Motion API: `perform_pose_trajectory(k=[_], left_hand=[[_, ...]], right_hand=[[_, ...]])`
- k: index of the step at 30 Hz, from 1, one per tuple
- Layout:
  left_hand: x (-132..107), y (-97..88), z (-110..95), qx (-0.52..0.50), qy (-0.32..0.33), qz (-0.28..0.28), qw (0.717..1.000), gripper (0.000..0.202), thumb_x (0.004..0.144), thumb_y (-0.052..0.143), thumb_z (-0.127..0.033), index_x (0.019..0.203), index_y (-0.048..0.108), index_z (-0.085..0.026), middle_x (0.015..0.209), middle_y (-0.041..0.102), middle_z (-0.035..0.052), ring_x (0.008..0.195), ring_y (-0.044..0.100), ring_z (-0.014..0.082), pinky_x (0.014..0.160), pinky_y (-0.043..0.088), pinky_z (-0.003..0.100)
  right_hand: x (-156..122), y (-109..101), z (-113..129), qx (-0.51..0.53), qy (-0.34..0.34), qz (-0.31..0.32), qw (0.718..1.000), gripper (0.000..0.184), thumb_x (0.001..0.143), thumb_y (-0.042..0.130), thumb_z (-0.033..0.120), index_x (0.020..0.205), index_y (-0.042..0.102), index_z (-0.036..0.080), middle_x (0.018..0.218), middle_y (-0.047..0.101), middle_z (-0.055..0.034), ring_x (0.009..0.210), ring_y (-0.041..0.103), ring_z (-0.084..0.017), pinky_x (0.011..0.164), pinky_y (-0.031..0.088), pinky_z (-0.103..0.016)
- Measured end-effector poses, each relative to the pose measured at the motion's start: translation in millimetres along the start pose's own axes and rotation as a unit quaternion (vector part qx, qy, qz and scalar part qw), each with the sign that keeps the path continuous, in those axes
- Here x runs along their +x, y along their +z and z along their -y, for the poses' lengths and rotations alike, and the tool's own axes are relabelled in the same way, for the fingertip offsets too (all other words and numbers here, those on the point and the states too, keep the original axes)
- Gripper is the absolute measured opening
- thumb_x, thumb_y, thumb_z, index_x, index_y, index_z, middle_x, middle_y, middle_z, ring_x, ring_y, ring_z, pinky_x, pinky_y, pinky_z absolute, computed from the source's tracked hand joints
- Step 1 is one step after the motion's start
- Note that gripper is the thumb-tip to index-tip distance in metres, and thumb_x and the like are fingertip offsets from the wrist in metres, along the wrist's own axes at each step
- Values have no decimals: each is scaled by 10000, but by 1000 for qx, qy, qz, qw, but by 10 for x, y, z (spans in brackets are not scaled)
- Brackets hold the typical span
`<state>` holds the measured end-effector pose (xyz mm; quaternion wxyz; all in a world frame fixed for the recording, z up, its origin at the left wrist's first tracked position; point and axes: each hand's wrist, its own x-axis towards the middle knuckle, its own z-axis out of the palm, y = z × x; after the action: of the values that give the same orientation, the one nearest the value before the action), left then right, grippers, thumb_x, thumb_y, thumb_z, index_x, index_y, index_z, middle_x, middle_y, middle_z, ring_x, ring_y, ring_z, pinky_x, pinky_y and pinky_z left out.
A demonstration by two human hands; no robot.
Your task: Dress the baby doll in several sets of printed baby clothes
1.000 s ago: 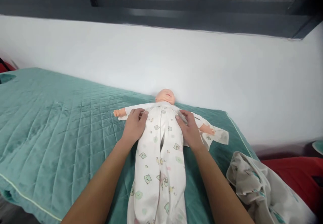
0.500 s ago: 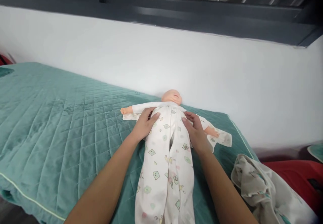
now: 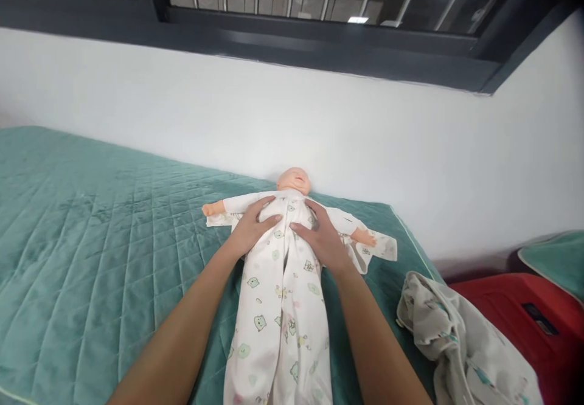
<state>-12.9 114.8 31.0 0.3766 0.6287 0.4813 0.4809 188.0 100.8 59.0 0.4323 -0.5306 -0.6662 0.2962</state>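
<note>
A baby doll (image 3: 294, 181) lies on its back, its head by the wall and its arms spread out. A white baby garment (image 3: 274, 308) with green bear prints covers its torso and runs down towards me, split between two legs. On the left side of the doll's chest rests my left hand (image 3: 253, 225), thumb apart from the fingers. My right hand (image 3: 322, 235) lies on the right side of the chest, also with its thumb spread. Both thumbs point inward over the cloth. Printed cloth (image 3: 385, 247) shows beneath the doll's right-hand-side arm.
The doll lies on a green quilted bedspread (image 3: 114, 259) against a white wall (image 3: 219, 113). At the right, a crumpled grey-white cloth (image 3: 460, 344) hangs by a red chair-like object (image 3: 502, 301). Above is a dark window frame (image 3: 296, 49) with metal bars behind it.
Both hands have shifted inward over the chest, and the thumbs are closer together. The whole view has turned slightly, so the doll appears further left and lower.
</note>
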Motion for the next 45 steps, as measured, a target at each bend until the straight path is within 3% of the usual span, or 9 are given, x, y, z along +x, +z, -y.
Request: perform_pose_trajectory(k=[10, 20, 29, 35, 45], left_hand=[[-78, -24, -145, 13, -24, 3, 1000, 639, 737, 748, -462, 1319, 559, -279, 1394, 553, 62, 1280, 508, 292, 1093, 399, 437], [-68, 17, -149, 0, -15, -25, 1000, 496, 734, 756, -344, 1193, 596, -244, 1267, 612, 60, 1178, 564, 262, 1033, 425, 410], [-208, 112, -209, 104, 69, -123, 985, 147, 840, 626, -291, 975, 650, -238, 1026, 569, 34, 1025, 572, 202, 944, 474, 360], [-224, 104, -208, 127, 179, -97, 971, 58, 875, 597, -266, 892, 645, -240, 929, 643, 27, 1002, 536, 212, 913, 461, 363], [-217, 119, -171, 163, 181, -93, 965, 98, 910, 559, -301, 926, 619, -226, 907, 650, 27, 969, 525, 212, 896, 442, 355]], right_hand=[[-47, 11, -93, 18, -15, 0, 1000, 736, 719, 762, 487, 1356, 470, 263, 1488, 423, -86, 1393, 363, -288, 1177, 274, -500], [-49, 36, -113, -34, -61, -1, 998, 727, 728, 758, 470, 1364, 472, 266, 1478, 413, -92, 1397, 336, -295, 1182, 260, -504], [-65, 62, -103, -81, -146, -36, 985, 441, 791, 717, 464, 1176, 586, 292, 1415, 486, -55, 1356, 378, -292, 1153, 288, -509], [-87, 65, -54, -103, -176, -30, 979, 383, 826, 704, 406, 1173, 579, 301, 1420, 487, -32, 1345, 381, -272, 1147, 294, -472], [-139, 89, 63, -129, -223, -38, 965, 166, 861, 671, 360, 873, 537, 262, 1193, 608, -46, 1155, 480, -276, 1012, 388, -459]])
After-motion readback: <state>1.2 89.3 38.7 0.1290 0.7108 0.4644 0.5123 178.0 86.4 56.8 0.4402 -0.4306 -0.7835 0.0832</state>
